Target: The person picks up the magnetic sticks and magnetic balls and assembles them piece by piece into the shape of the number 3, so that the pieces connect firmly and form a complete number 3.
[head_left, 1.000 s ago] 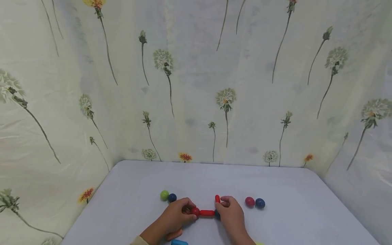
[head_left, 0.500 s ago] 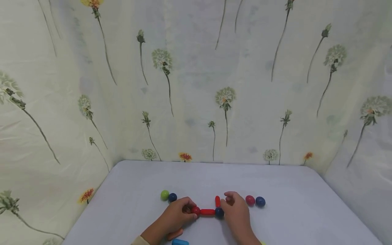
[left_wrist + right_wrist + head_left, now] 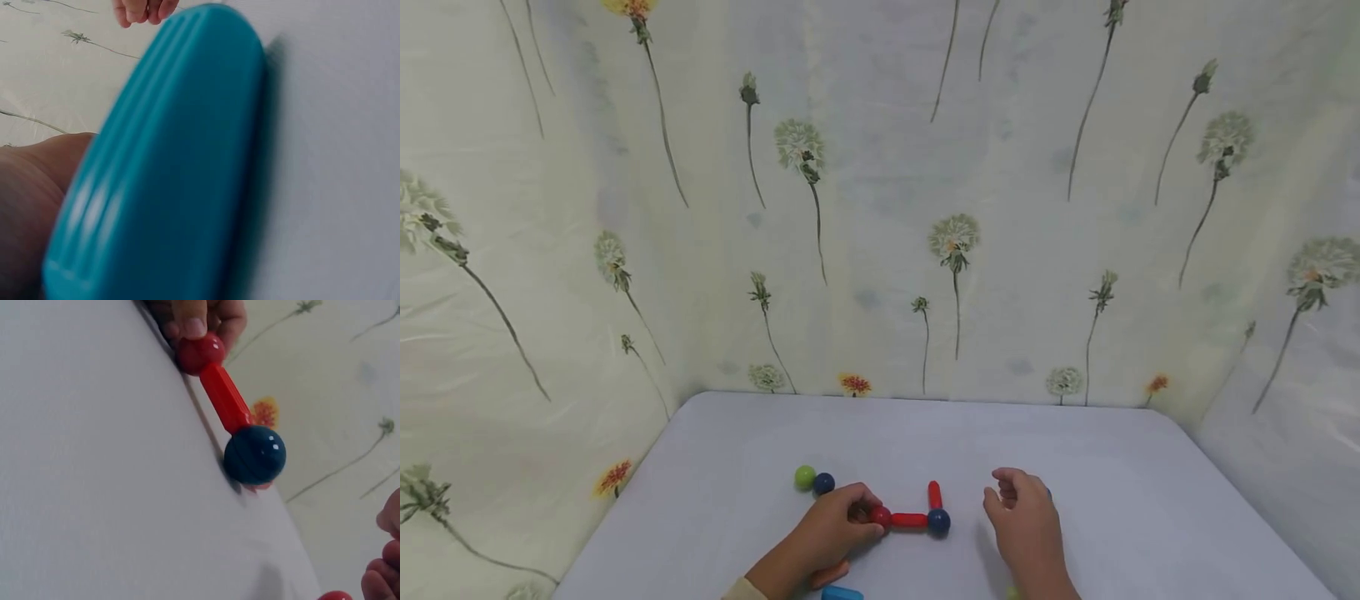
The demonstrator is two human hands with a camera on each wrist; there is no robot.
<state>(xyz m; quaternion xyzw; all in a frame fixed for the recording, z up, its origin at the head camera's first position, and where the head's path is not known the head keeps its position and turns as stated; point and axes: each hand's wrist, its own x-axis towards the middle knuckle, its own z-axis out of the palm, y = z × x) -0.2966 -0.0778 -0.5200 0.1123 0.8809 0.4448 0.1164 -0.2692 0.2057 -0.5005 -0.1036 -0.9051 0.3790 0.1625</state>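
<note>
Pinching red ball (image 3: pixel 882 517), L hand (image 3: pixel 833 530) prob. steadies joining step, red rod (image 3: pixel 909 521) just past fingers. R hand (image 3: pixel 1027 523), fingers loosely bent, holds nothing; next prob. needs R adding on.

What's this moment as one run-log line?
left hand: pinches red ball | right hand: holds nothing | red rod: touches red ball and blue ball

Lit soft, diffuse in head view, med. bright. Drops faint, soft-edged shadow on table (image 3: pixel 985 437) just R of central dk-blue ball (image 3: pixel 938 522). Runs dimmer, cooler in R-wrist view: glints on ball's upper R, shades dark at its lower L. Streaks glare along blue block (image 3: pixel 165 156) in L-wrist view, blurs toward near end.
</note>
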